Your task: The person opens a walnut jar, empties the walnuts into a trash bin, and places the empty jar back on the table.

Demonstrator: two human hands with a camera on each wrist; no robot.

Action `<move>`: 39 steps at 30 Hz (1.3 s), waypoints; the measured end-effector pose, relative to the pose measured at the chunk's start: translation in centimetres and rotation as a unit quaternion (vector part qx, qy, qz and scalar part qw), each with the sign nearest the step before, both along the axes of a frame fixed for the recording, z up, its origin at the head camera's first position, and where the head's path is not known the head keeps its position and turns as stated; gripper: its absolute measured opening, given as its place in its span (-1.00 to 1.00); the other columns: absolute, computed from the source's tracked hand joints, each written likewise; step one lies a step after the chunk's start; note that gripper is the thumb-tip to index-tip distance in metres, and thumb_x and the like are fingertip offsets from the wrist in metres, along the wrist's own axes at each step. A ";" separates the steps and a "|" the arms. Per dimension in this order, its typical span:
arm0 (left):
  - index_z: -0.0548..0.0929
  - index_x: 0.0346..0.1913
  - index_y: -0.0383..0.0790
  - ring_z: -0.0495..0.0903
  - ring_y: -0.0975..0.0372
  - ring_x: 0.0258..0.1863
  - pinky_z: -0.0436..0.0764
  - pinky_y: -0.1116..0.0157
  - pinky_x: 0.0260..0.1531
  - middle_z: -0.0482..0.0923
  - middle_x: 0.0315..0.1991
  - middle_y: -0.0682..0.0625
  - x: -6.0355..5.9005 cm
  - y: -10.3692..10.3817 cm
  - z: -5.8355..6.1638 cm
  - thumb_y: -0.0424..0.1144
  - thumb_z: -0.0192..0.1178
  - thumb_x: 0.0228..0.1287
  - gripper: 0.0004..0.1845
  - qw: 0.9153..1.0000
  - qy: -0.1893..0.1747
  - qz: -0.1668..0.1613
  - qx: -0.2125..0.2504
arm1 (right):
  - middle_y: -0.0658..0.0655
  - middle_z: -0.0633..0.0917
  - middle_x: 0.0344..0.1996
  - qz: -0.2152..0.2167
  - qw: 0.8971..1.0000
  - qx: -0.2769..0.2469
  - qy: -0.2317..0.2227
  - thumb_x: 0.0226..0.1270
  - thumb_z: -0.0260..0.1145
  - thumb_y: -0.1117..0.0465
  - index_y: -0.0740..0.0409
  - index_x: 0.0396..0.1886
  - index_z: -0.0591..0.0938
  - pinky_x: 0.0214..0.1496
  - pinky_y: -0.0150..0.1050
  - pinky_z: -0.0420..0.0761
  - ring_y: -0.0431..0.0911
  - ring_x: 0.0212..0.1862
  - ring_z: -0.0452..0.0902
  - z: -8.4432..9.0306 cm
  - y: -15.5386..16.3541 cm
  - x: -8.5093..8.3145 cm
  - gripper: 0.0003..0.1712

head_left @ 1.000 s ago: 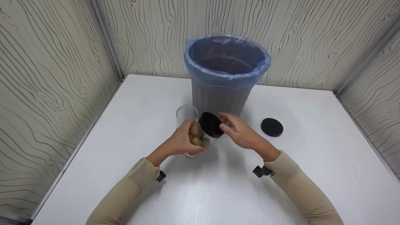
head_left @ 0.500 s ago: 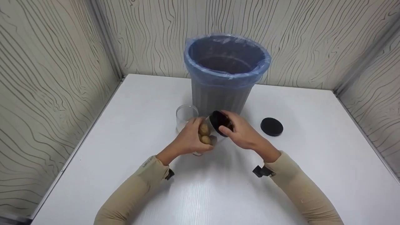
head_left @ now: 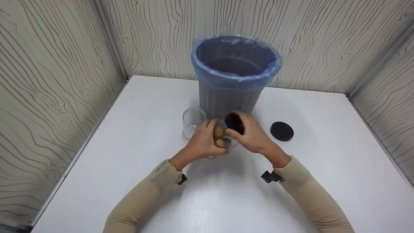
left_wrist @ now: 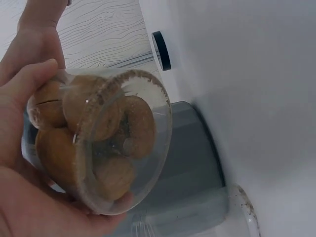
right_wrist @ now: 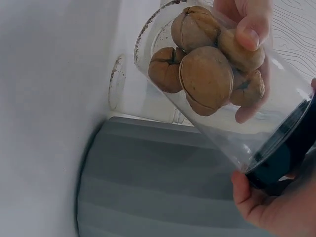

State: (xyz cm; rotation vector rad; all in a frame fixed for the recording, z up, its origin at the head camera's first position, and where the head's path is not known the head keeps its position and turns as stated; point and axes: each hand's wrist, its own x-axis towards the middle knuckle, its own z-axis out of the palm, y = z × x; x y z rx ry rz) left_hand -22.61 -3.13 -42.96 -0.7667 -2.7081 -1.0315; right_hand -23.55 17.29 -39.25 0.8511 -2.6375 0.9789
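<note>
From the head view, the left hand [head_left: 203, 141] grips a clear jar [head_left: 223, 137] of walnuts [head_left: 219, 137], tilted just in front of the grey bin [head_left: 231, 97] on the white desk [head_left: 129, 136]. The right hand [head_left: 250, 136] is curled round the jar's black lid [head_left: 234, 123]. An empty glass [head_left: 193, 122] stands just left of the bin; a loose black lid [head_left: 282, 131] lies on the desk to the bin's right. The hands hide most of the jar here.

The left wrist view shows the jar's base [left_wrist: 121, 143] and the walnuts [left_wrist: 94, 118] through it, with the bin's wall behind; the lid on the jar is hidden.

The right wrist view shows the jar's side [right_wrist: 232, 118], fingertips [right_wrist: 249, 34] pressed on it, and the lid [right_wrist: 286, 158] partly cut off by the frame edge.
</note>
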 end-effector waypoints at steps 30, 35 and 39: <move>0.24 0.31 -0.24 0.47 0.30 -0.14 0.51 0.37 -0.12 0.41 -0.02 0.08 -1.2 0.5 -1.0 0.09 0.51 -0.23 0.02 0.992 -0.011 -0.082 0.101 | 0.26 0.52 -0.06 0.003 0.996 -0.059 0.070 0.18 0.24 -0.01 0.31 0.15 0.48 -0.08 -0.01 0.45 0.04 -0.11 0.41 0.8 1.5 -0.4 -0.37; 0.23 0.32 -0.26 0.47 0.30 -0.16 0.52 0.36 -0.14 0.43 -0.03 0.06 -1.2 0.6 -0.6 0.12 0.48 -0.21 0.04 0.993 -0.007 -0.082 0.086 | 0.25 0.53 -0.08 0.007 0.995 -0.063 0.078 0.18 0.24 -0.01 0.30 0.13 0.50 -0.10 -0.01 0.47 0.03 -0.12 0.42 1.0 1.6 -0.5 -0.39; 0.23 0.32 -0.26 0.48 0.30 -0.18 0.53 0.36 -0.16 0.44 -0.05 0.07 -1.2 0.7 -0.5 0.12 0.47 -0.20 0.03 0.993 -0.008 -0.082 0.082 | 0.25 0.53 -0.10 0.016 0.994 -0.064 0.085 0.20 0.21 -0.04 0.31 0.13 0.50 -0.12 -0.03 0.48 0.02 -0.14 0.42 1.0 1.7 -0.6 -0.38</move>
